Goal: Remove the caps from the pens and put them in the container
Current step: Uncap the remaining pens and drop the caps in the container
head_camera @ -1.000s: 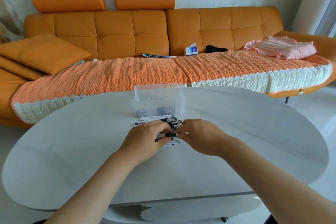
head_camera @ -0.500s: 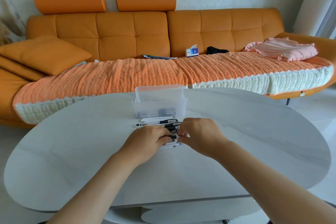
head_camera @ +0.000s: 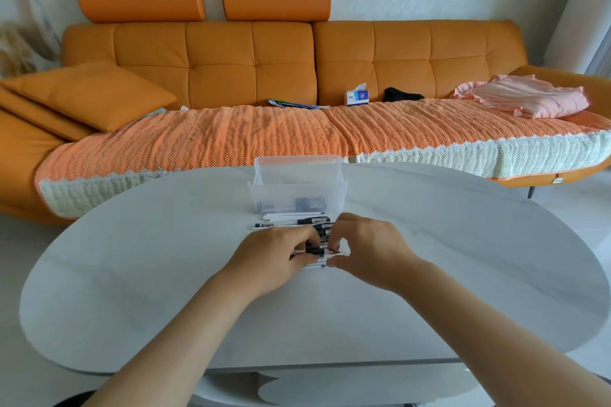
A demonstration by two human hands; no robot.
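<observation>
White-barrelled pens are lying in a loose heap on the table, and both hands are working down in it. The left hand is curling round one pen from the left. The right hand is closing thumb and fingers on the same pen from the right, so both grips appear clamped on it rather than apart.

That pen is running crosswise, its long axis going straight from one grip to the other, with only a short black section showing in the gap between them. Whether that black part is the cap or a rubber sleeve is too small to tell. By my reading, the coming move is calling for a pull along that axis, the hands drawing apart sideways.

The container is standing just beyond the grips, directly ahead of the gap between them, at the far edge of the heap and about equally near either hand. It is clear ribbed plastic with a taller back wall, and dark pieces are showing through its front. The other pens are lying parallel to the held one, their black parts toward the right-hand side.
</observation>
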